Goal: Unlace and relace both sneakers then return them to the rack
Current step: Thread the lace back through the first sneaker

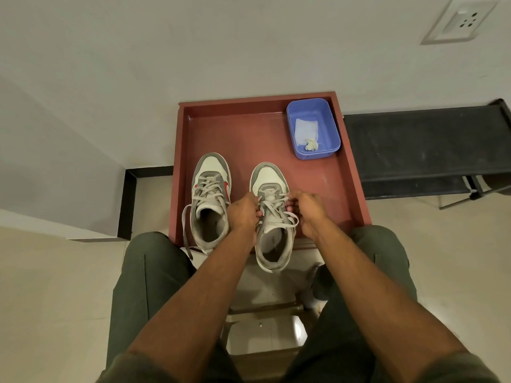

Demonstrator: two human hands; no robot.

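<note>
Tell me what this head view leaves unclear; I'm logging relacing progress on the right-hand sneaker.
- Lace ends on the right sneaker: covered by left hand and right hand.
- Its upper eyelets: behind the fingers.
- Small pale object in the blue tub: too small to identify.

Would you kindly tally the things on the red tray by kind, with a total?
Grey and white lace-up sneakers: 2 (left sneaker, right sneaker)
Blue plastic tubs: 1
White folded cloths in the tub: 1
Small pale crumpled items in the tub: 1
Total: 5, all on the red tray
</note>
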